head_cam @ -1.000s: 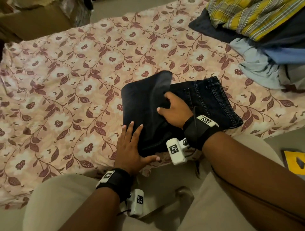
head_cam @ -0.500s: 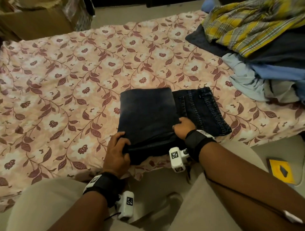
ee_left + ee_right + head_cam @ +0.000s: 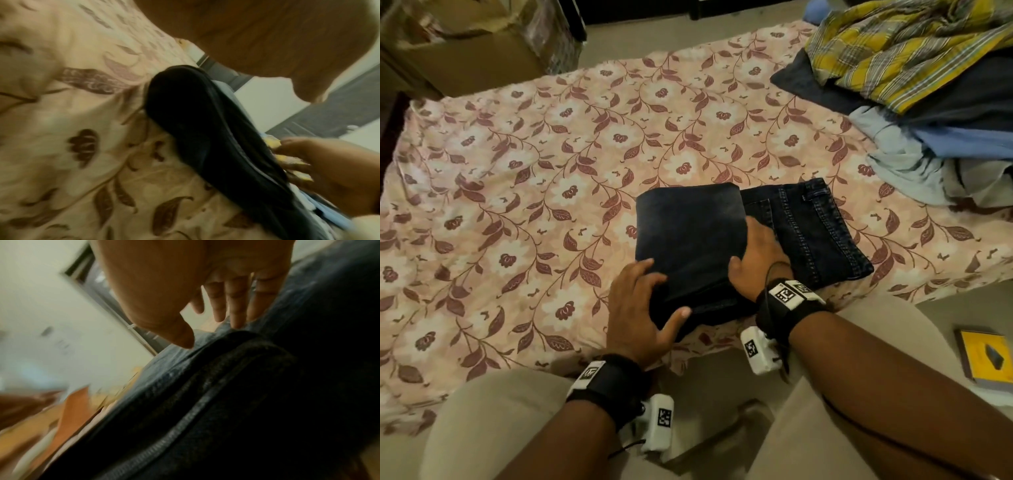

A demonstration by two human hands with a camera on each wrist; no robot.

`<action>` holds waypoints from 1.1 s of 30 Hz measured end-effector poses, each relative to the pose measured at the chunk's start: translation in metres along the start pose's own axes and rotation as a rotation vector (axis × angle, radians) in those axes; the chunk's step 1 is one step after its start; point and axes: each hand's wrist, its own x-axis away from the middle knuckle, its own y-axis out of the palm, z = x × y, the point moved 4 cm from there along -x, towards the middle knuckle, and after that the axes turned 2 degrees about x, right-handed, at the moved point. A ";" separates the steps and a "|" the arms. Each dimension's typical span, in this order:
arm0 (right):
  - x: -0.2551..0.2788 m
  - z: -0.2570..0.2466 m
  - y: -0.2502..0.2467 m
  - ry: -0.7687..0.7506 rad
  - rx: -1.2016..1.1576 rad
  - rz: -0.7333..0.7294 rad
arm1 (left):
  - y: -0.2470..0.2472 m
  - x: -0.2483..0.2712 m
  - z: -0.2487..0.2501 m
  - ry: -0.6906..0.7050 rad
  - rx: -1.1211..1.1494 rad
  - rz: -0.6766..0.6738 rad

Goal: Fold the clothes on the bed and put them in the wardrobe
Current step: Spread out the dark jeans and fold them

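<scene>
Left hand (image 3: 635,308) lies flat on the near-left corner of the folded jeans (image 3: 688,240), fingers straight, thumb spread along the near edge, nothing gripped. Right hand (image 3: 755,260) presses flat on the jeans at the folded flap's right edge, fingers straight and slightly apart in the right wrist view, not clamped on anything. Jeans sit near the bed's (image 3: 517,171) front edge, flap on the left half, waistband part exposed toward 3 o'clock. Pile of unfolded clothes (image 3: 928,85) at 2 o'clock, well apart from the jeans. Yellow book (image 3: 986,363) on the floor at 4 o'clock. Cardboard box (image 3: 465,61) at 10 o'clock.
</scene>
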 end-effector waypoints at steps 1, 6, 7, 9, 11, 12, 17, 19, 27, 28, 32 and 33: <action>0.002 -0.010 0.005 -0.105 0.089 0.023 | 0.005 -0.009 0.008 0.038 -0.022 0.010; 0.012 0.013 0.056 -0.172 0.392 -0.195 | 0.062 0.002 -0.013 -0.164 -0.385 -0.395; 0.012 0.021 0.059 -0.177 0.406 -0.211 | 0.067 0.008 -0.019 -0.206 -0.409 -0.447; 0.008 0.028 0.060 -0.199 0.405 -0.207 | 0.068 0.010 -0.021 -0.226 -0.379 -0.467; 0.007 0.027 0.059 -0.207 0.403 -0.207 | 0.058 0.003 -0.016 -0.253 -0.241 -0.401; 0.006 0.027 0.060 -0.209 0.409 -0.207 | 0.051 0.000 -0.018 -0.309 -0.135 -0.300; 0.005 0.027 0.058 -0.203 0.380 -0.226 | 0.014 -0.016 -0.033 -0.869 0.252 -0.170; 0.003 0.028 0.056 -0.219 0.349 -0.229 | 0.007 -0.027 -0.029 -1.052 0.523 -0.236; 0.012 0.010 -0.007 -0.268 0.128 -0.166 | -0.005 -0.085 0.036 -0.767 0.329 -0.187; 0.020 0.005 -0.022 -0.316 -0.016 -0.133 | -0.002 -0.088 0.051 -0.698 0.263 -0.164; 0.053 0.010 -0.066 -0.245 -0.612 -0.164 | 0.022 -0.092 0.136 -0.298 -0.029 -0.226; 0.056 0.019 -0.076 -0.173 -0.670 -0.165 | 0.034 -0.093 0.153 -0.221 -0.006 -0.291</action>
